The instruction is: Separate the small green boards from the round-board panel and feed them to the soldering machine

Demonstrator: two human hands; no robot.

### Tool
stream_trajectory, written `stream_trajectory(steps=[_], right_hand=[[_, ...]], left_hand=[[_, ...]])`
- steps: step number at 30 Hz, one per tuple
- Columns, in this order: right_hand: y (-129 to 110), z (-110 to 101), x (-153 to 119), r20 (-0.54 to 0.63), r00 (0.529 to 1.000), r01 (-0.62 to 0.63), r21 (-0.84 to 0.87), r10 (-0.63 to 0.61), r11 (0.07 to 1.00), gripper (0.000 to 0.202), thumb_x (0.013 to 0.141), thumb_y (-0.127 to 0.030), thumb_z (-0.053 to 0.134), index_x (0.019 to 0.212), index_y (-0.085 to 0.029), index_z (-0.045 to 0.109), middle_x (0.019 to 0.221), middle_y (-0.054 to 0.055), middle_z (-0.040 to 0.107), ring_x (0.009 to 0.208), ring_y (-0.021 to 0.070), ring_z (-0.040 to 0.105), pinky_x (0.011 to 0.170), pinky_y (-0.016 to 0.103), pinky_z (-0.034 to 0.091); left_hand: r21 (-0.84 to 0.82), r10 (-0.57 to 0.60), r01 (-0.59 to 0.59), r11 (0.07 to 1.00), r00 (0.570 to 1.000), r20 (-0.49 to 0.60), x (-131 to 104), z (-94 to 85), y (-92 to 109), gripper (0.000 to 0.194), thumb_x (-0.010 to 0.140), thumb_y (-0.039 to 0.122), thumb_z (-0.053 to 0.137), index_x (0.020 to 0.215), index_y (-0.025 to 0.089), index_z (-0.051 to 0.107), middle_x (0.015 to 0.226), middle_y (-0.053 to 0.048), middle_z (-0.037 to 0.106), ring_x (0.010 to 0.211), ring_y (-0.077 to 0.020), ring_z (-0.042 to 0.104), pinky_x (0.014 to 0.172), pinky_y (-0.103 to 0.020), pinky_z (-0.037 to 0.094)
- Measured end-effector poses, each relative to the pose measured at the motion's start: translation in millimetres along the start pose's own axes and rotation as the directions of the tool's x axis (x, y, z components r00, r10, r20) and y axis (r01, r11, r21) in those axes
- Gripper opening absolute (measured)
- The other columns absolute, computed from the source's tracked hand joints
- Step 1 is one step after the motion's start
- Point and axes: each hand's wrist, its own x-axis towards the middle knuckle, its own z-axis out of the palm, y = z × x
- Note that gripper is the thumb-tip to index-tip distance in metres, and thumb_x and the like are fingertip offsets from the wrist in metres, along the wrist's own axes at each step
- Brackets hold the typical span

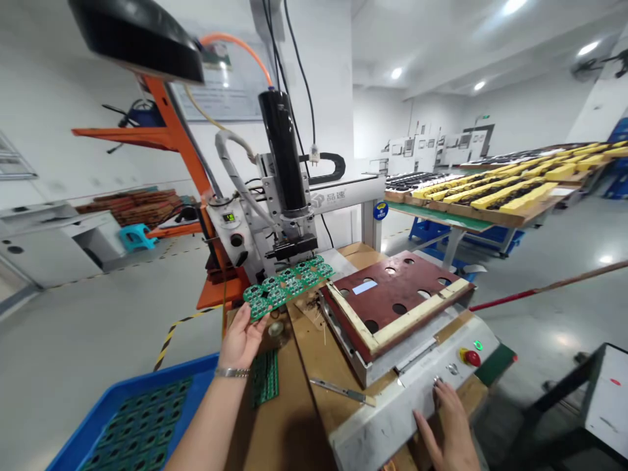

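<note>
My left hand (244, 339) grips the near end of a green circuit board panel (289, 286) made of several round boards. The panel is held up beneath the machine's black spindle (283, 154). My right hand (449, 418) lies over the sloped grey control panel (383, 422), fingers stretched out, one fingertip at a small button. Beside that hand are a red emergency stop button (471, 357) and a lit green button (478, 345). A reddish-brown fixture plate (387, 297) with round holes and pale wooden strips sits on the machine bed.
More green boards (265, 378) lie on the brown bench below my left hand. A utility knife (342, 391) rests before the fixture. At lower left stands a blue bin (105, 399) holding several boards. An orange stand (184, 140) rises behind; yellow racks (510, 183) fill tables at right.
</note>
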Motion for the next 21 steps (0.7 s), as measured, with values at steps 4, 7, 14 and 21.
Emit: stream_trajectory(steps=[4, 7, 14, 21], right_hand=[[1.3, 0.4, -0.3, 0.011, 1.0, -0.003, -0.015, 0.004, 1.0, 0.059, 0.084, -0.053, 0.045, 0.127, -0.013, 0.038, 0.124, 0.019, 0.048, 0.116, 0.0354, 0.046, 0.092, 0.055, 0.045], [1.5, 1.4, -0.3, 0.004, 1.0, -0.012, -0.004, 0.012, 1.0, 0.059, 0.084, -0.054, 0.045, 0.127, -0.015, 0.037, 0.124, 0.018, 0.048, 0.117, 0.0356, 0.046, 0.092, 0.056, 0.044], [1.5, 1.5, -1.6, 0.013, 0.999, -0.034, 0.018, 0.034, 0.999, 0.06, 0.083, -0.055, 0.046, 0.129, -0.017, 0.036, 0.126, 0.017, 0.047, 0.118, 0.0352, 0.046, 0.094, 0.055, 0.043], [-0.4, 0.6, -0.4, 0.002, 1.0, -0.025, 0.017, 0.025, 1.0, 0.06, 0.083, -0.054, 0.046, 0.128, -0.016, 0.037, 0.126, 0.018, 0.047, 0.118, 0.036, 0.045, 0.093, 0.056, 0.043]], left_hand=[[-0.003, 0.0, 0.0, 1.0, 1.0, -0.004, 1.7, 0.5, -0.3, 0.027, 0.084, 0.001, 0.045, 0.074, 0.016, 0.066, 0.076, -0.002, 0.073, 0.068, -0.0158, 0.069, 0.06, -0.025, 0.057], [-0.002, 0.005, -0.005, 1.0, 1.0, -0.013, 1.8, -1.1, 0.2, 0.028, 0.084, 0.0, 0.045, 0.073, 0.016, 0.065, 0.076, -0.001, 0.073, 0.069, -0.0152, 0.069, 0.062, -0.025, 0.057], [0.006, 0.013, -0.013, 1.0, 1.0, -0.015, -1.9, -5.1, 2.8, 0.025, 0.083, 0.001, 0.047, 0.074, 0.016, 0.066, 0.075, -0.002, 0.073, 0.07, -0.0165, 0.069, 0.061, -0.025, 0.057], [0.017, 0.007, -0.006, 1.0, 1.0, -0.028, -3.5, -7.7, 2.8, 0.024, 0.083, 0.001, 0.048, 0.074, 0.016, 0.065, 0.074, -0.001, 0.073, 0.068, -0.0158, 0.069, 0.06, -0.024, 0.057]])
